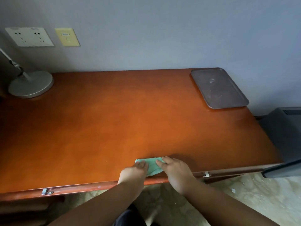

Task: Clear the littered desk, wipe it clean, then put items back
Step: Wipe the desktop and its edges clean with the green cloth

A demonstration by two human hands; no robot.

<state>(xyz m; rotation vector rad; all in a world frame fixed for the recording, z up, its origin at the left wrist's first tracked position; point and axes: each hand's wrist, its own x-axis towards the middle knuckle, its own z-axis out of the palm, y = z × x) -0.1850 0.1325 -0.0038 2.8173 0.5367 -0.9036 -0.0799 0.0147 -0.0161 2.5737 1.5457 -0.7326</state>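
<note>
A small green cloth [152,166] lies flat on the reddish-brown wooden desk [130,119], close to its front edge. My left hand [133,172] rests on the cloth's left side with the fingers curled down onto it. My right hand [175,172] presses on the cloth's right side, fingers spread over it. Both hands cover part of the cloth. The desk top around the hands is bare wood.
A grey lamp base [31,84] with its arm stands at the back left. An empty dark tray [219,88] lies at the back right corner. Wall sockets [29,36] are above the lamp. A dark unit [283,132] stands right of the desk.
</note>
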